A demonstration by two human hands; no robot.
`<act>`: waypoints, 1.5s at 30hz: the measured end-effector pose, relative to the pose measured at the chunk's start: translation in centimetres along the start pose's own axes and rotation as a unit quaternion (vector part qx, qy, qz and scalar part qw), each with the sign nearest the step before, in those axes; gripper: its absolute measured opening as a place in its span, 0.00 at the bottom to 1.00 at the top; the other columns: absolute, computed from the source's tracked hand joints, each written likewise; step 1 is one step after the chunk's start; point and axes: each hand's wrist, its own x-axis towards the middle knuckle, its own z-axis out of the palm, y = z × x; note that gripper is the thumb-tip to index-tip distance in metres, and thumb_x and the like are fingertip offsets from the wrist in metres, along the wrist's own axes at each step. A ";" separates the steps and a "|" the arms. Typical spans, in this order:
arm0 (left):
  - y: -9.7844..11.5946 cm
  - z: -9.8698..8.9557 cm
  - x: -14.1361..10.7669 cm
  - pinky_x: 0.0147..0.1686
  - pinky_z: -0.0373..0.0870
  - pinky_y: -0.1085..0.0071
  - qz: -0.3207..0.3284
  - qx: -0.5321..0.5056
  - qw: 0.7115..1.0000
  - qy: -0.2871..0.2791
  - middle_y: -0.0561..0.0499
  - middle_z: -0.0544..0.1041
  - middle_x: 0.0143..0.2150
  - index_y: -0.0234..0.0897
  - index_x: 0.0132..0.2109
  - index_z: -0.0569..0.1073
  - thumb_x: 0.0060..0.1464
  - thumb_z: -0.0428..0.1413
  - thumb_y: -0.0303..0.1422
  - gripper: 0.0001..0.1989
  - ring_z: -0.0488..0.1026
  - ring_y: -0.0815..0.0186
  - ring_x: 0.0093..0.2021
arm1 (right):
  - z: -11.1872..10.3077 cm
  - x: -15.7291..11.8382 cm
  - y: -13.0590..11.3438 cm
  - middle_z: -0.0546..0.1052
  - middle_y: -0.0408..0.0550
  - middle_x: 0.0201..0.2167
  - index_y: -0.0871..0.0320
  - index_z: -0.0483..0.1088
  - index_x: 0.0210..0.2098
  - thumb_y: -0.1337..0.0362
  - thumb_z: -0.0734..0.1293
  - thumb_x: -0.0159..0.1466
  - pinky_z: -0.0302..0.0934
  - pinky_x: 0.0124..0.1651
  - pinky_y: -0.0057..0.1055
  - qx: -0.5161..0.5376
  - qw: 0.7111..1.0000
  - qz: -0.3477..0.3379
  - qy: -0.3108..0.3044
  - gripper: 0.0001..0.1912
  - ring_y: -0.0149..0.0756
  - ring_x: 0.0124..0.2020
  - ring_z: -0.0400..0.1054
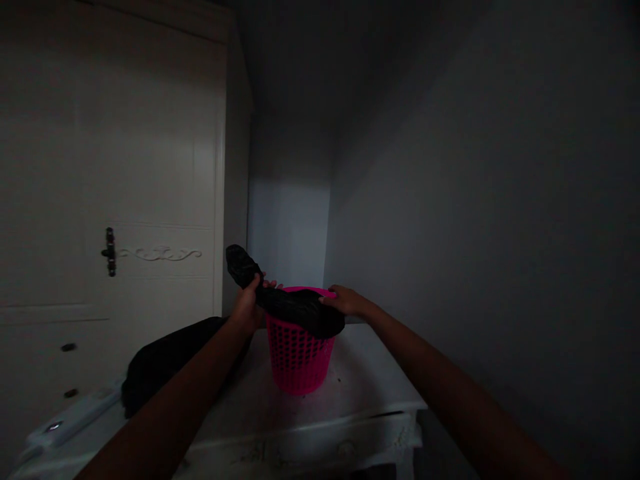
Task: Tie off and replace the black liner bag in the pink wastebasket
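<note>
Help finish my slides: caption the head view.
Left hand and right hand hold a black bag across the top of a pink basket on a white table.

Both arms [170, 393] reach forward, the left hand [249, 303] gripping, the right hand [344, 301] pinching.

A person's left hand [247, 305] and right hand [349, 301] are bare, as are the slim left forearm [195, 377] and right forearm [434, 363]; dim light obscures finer detail.

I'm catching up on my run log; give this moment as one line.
pink basket: upright on white table | black bag: draped across basket rim | left hand: gripping bag | right hand: on bag at rim
</note>
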 end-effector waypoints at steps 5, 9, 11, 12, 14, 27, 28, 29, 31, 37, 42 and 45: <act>0.4 -0.5 0.2 0.45 0.80 0.63 0.017 0.045 0.999 -0.009 0.59 0.68 0.21 0.37 0.38 0.73 0.67 0.52 0.30 0.08 0.74 0.69 0.24 | 0.6 2.9 -0.8 0.81 0.49 0.28 0.59 0.79 0.31 0.64 0.75 0.53 0.65 0.39 0.32 -0.008 0.998 -0.005 0.069 0.06 0.42 0.36 0.75; 1.0 -1.2 0.4 0.42 0.80 0.65 0.056 0.096 0.994 -0.005 0.58 0.70 0.21 0.36 0.39 0.74 0.65 0.55 0.30 0.05 0.74 0.68 0.24 | -0.6 3.9 -1.4 0.82 0.50 0.37 0.57 0.79 0.40 0.64 0.65 0.64 0.65 0.41 0.30 0.082 0.964 -0.026 0.251 0.11 0.37 0.40 0.75; 1.2 -1.8 0.9 0.41 0.79 0.66 0.073 0.117 0.990 0.018 0.56 0.73 0.22 0.36 0.39 0.74 0.65 0.55 0.30 0.05 0.76 0.67 0.26 | -1.3 3.9 -1.0 0.82 0.51 0.36 0.57 0.79 0.38 0.63 0.66 0.63 0.65 0.41 0.30 0.112 0.942 -0.019 0.315 0.09 0.37 0.38 0.75; 1.2 -2.2 1.2 0.41 0.79 0.67 0.082 0.122 0.988 0.035 0.55 0.74 0.23 0.35 0.39 0.74 0.65 0.55 0.29 0.04 0.77 0.67 0.27 | -1.6 3.8 -0.7 0.81 0.50 0.35 0.57 0.78 0.37 0.63 0.68 0.62 0.65 0.41 0.31 0.120 0.941 -0.018 0.314 0.08 0.37 0.37 0.74; 1.2 -3.0 2.0 0.40 0.78 0.68 0.100 0.128 0.984 0.072 0.54 0.76 0.24 0.36 0.39 0.73 0.65 0.55 0.29 0.04 0.78 0.67 0.28 | -2.4 3.5 0.0 0.80 0.48 0.32 0.58 0.78 0.39 0.63 0.73 0.56 0.65 0.38 0.31 0.160 0.956 -0.027 0.246 0.11 0.37 0.34 0.73; -0.3 -2.5 2.9 0.39 0.80 0.64 0.068 0.092 0.986 0.124 0.54 0.77 0.28 0.39 0.40 0.72 0.64 0.56 0.30 0.02 0.80 0.65 0.30 | -3.7 0.9 2.4 0.78 0.45 0.57 0.48 0.76 0.50 0.50 0.79 0.53 0.56 0.67 0.45 0.438 0.893 -0.096 0.044 0.27 0.43 0.63 0.66; -0.3 -2.1 2.8 0.39 0.80 0.64 0.062 0.081 0.987 0.124 0.54 0.77 0.28 0.39 0.40 0.71 0.64 0.56 0.30 0.02 0.80 0.65 0.29 | -2.7 0.7 2.4 0.78 0.47 0.57 0.49 0.76 0.50 0.49 0.80 0.52 0.56 0.68 0.47 0.420 0.902 -0.098 0.003 0.28 0.45 0.63 0.66; -0.3 -1.8 2.7 0.39 0.80 0.64 0.057 0.072 0.988 0.126 0.54 0.77 0.28 0.39 0.39 0.71 0.64 0.56 0.30 0.03 0.80 0.65 0.28 | -1.8 0.5 2.2 0.78 0.49 0.57 0.51 0.76 0.50 0.48 0.80 0.51 0.56 0.68 0.49 0.407 0.907 -0.099 -0.039 0.30 0.46 0.63 0.67; -0.6 -1.4 2.6 0.38 0.79 0.64 0.056 0.065 0.990 0.116 0.54 0.77 0.28 0.40 0.38 0.70 0.64 0.56 0.31 0.04 0.79 0.65 0.28 | 0.2 0.7 1.1 0.80 0.52 0.53 0.54 0.76 0.48 0.48 0.81 0.49 0.60 0.66 0.48 0.406 0.905 -0.092 -0.094 0.32 0.48 0.59 0.71; -2.1 -2.0 4.1 0.36 0.76 0.68 0.180 0.240 0.952 0.054 0.54 0.77 0.29 0.41 0.40 0.75 0.51 0.66 0.25 0.11 0.78 0.63 0.30 | 4.6 3.3 -3.9 0.82 0.49 0.44 0.54 0.74 0.48 0.45 0.77 0.52 0.71 0.51 0.40 0.521 0.849 -0.081 0.028 0.30 0.45 0.47 0.76; -3.3 -2.3 5.6 0.38 0.72 0.71 0.174 0.321 0.931 0.026 0.53 0.77 0.32 0.38 0.39 0.75 0.44 0.67 0.22 0.15 0.77 0.64 0.35 | 6.6 5.6 -4.8 0.81 0.50 0.39 0.53 0.69 0.42 0.46 0.68 0.61 0.70 0.43 0.34 0.533 0.825 -0.050 0.183 0.19 0.40 0.41 0.76; -4.1 -1.4 5.5 0.34 0.72 0.71 0.135 0.285 0.949 0.001 0.52 0.79 0.34 0.39 0.48 0.73 0.52 0.66 0.31 0.16 0.76 0.67 0.29 | 7.2 6.2 -4.5 0.76 0.43 0.27 0.53 0.67 0.42 0.46 0.68 0.60 0.68 0.35 0.32 0.457 0.874 -0.008 0.165 0.19 0.36 0.29 0.71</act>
